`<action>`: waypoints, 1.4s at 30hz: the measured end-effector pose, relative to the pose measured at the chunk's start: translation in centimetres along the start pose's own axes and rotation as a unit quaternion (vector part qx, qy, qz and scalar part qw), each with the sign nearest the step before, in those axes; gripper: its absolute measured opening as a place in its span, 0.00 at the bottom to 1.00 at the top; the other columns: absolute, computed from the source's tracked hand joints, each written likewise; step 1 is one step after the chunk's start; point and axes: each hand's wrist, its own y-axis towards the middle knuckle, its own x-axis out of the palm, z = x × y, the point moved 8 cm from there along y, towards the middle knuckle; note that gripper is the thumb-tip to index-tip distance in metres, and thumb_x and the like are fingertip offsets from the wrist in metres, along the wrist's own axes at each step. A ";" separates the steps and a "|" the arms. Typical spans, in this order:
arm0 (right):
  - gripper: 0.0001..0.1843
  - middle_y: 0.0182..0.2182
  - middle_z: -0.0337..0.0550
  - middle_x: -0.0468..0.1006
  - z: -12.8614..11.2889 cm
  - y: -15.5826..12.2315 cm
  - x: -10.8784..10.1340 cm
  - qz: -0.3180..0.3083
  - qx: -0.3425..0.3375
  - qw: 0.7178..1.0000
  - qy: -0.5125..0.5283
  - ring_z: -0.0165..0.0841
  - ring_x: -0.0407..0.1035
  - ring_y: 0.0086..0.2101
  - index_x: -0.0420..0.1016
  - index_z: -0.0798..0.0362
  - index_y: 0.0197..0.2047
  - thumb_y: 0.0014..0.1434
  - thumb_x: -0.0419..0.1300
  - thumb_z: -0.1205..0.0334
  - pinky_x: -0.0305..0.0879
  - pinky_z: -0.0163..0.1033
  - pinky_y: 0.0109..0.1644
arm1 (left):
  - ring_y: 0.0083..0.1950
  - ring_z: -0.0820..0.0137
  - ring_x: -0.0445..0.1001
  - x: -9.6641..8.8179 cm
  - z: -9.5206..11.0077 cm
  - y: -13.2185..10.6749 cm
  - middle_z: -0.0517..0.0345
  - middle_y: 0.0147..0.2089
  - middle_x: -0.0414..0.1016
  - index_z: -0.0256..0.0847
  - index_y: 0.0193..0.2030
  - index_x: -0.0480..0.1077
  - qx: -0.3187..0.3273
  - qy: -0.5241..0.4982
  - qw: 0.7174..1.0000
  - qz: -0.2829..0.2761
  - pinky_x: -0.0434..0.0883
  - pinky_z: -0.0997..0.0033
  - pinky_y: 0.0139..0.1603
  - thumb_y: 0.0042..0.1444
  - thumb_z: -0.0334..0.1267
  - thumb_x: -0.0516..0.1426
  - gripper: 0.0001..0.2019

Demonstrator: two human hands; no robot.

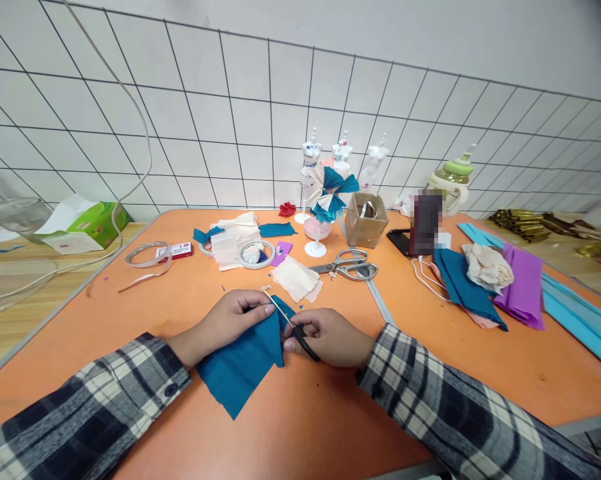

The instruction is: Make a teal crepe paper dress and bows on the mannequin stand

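- Cloth [237, 370], all blue, is in front of the person, over the orange table [330, 427].
- Left hand [230, 317] pinches its top edge.
- Right hand [330, 337] grips small scissors [306, 345] by the black handle, blades at the cloth.
- Big scissors [325, 268] lie farther back, beside a pale scrap [293, 277].

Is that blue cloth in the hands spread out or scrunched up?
Mostly spread: the blue cloth shows a wide, smooth part beside the left hand, with a pointed corner. I cannot tell whether it is doubled.
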 end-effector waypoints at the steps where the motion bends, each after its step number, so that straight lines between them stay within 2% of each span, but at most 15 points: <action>1: 0.17 0.17 0.29 0.58 0.1 0.0 0.0 0.004 0.001 1.000 0.003 0.25 0.51 0.20 0.76 0.51 0.39 0.55 0.65 0.47 0.46 0.32 0.24 | 0.35 0.66 0.75 0.0 0.0 0.0 0.55 0.32 0.78 0.37 0.32 0.76 -0.002 -0.002 1.000 0.000 0.71 0.72 0.38 0.61 0.51 0.56 0.19; 7: 0.20 0.21 0.30 0.59 0.8 0.3 -0.8 0.062 -0.005 0.997 0.051 0.25 0.52 0.23 0.75 0.51 0.42 0.53 0.66 0.46 0.47 0.32 0.26 | 0.30 0.71 0.68 -0.4 0.2 -0.1 0.60 0.27 0.72 0.37 0.29 0.73 -0.009 -0.006 0.999 0.035 0.67 0.74 0.32 0.61 0.52 0.55 0.20; 11: 0.20 0.21 0.30 0.61 0.7 0.3 -0.1 0.017 0.004 0.996 0.087 0.25 0.52 0.23 0.73 0.52 0.39 0.52 0.67 0.46 0.48 0.32 0.25 | 0.31 0.69 0.69 -0.3 0.3 -0.2 0.59 0.28 0.73 0.37 0.29 0.72 -0.017 -0.014 0.999 0.031 0.68 0.73 0.34 0.61 0.53 0.55 0.20; 18: 0.19 0.20 0.31 0.62 -0.2 -0.2 0.2 -0.020 0.001 0.995 0.097 0.25 0.55 0.23 0.69 0.52 0.34 0.54 0.65 0.45 0.49 0.32 0.26 | 0.31 0.70 0.68 -0.8 0.1 -0.1 0.60 0.28 0.72 0.37 0.29 0.71 -0.019 -0.035 0.998 0.047 0.68 0.73 0.34 0.60 0.55 0.55 0.21; 28: 0.16 0.18 0.29 0.58 -0.4 -0.1 0.3 -0.025 -0.012 0.995 0.095 0.23 0.50 0.21 0.71 0.54 0.32 0.54 0.66 0.49 0.44 0.32 0.23 | 0.32 0.70 0.67 -0.9 0.3 -0.1 0.61 0.29 0.71 0.38 0.30 0.72 -0.017 -0.037 0.998 0.045 0.67 0.74 0.34 0.60 0.53 0.55 0.19; 34: 0.18 0.18 0.29 0.56 -0.4 -0.2 0.0 -0.008 -0.012 0.995 0.098 0.23 0.49 0.20 0.71 0.54 0.32 0.56 0.64 0.47 0.43 0.32 0.23 | 0.30 0.72 0.64 -1.0 0.3 0.0 0.63 0.27 0.68 0.38 0.28 0.70 -0.011 -0.043 0.998 0.046 0.66 0.74 0.33 0.60 0.52 0.55 0.19; 39: 0.17 0.19 0.30 0.60 -0.6 -0.2 0.3 -0.026 -0.022 0.991 0.129 0.24 0.53 0.21 0.71 0.54 0.32 0.56 0.65 0.47 0.47 0.32 0.24 | 0.31 0.71 0.66 -1.1 0.2 -0.1 0.62 0.28 0.69 0.37 0.28 0.71 -0.012 -0.047 0.998 0.049 0.65 0.74 0.34 0.60 0.51 0.56 0.19; 42: 0.16 0.19 0.30 0.61 -0.5 -0.1 0.4 -0.036 -0.018 0.991 0.128 0.23 0.51 0.21 0.72 0.54 0.32 0.54 0.67 0.50 0.45 0.31 0.23 | 0.31 0.71 0.67 -1.1 0.2 -0.2 0.62 0.28 0.70 0.37 0.29 0.72 -0.012 -0.044 0.998 0.049 0.66 0.74 0.34 0.60 0.51 0.56 0.18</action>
